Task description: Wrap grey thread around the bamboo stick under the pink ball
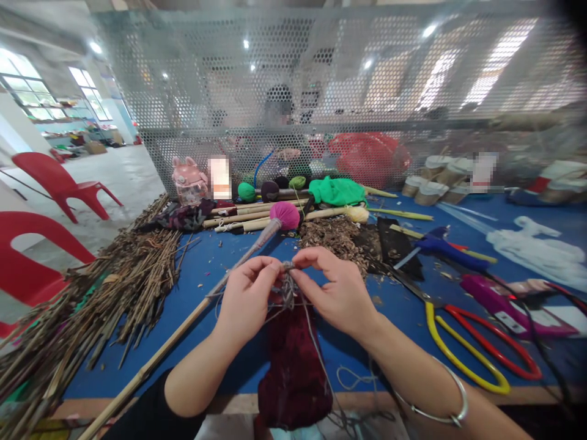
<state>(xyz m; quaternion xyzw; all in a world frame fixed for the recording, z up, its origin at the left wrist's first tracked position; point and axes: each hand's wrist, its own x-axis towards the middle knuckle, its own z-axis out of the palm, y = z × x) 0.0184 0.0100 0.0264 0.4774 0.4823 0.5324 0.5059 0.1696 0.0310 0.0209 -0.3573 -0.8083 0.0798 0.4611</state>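
My left hand (250,296) and my right hand (342,293) meet above the blue tabletop, thumbs and fingers pinched on a small looped bundle of grey yarn (288,293). Loose strands trail from it toward the front edge. Under the yarn, a dark maroon cloth piece (293,373) hangs over the table edge. Left of my hands lies a long bamboo stick (169,342), its upper part wrapped in grey, topped by a bright pink yarn ball (285,216). Whether a hook or needle sits between my fingers is hidden.
Dry twigs (132,305) pile up at the left. Large scissors (472,342) with yellow and red handles and a purple glue gun (504,305) lie at the right. Brown plant scraps (332,238) and a green cloth (338,190) are before a perforated metal screen (220,79).
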